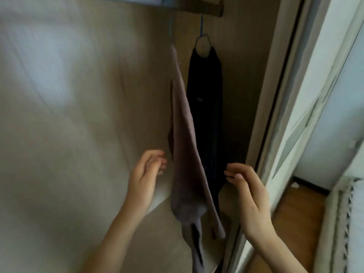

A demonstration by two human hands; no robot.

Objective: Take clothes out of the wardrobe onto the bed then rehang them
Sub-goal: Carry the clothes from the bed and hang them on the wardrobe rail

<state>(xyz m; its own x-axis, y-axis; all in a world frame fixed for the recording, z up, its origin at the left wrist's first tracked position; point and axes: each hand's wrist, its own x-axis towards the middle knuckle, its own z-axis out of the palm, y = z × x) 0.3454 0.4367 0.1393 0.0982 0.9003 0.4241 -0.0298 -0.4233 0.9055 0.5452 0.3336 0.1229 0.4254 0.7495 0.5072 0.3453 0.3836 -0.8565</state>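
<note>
Mauve garment (pixel 184 138) hangs on a blue hanger (pixel 170 28) inside the wardrobe (pixel 88 115), just left of a dark garment (pixel 204 107) on its own hanger from the rail (pixel 204 6). Left hand (pixel 144 178) just beside the mauve one's left edge, fingers loosely curled, gripping nothing. Right hand (pixel 249 196) to its right, near the dark hem, fingers extended, empty. Sliding door frame (pixel 285 95) at right. Frame is motion-blurred.
</note>
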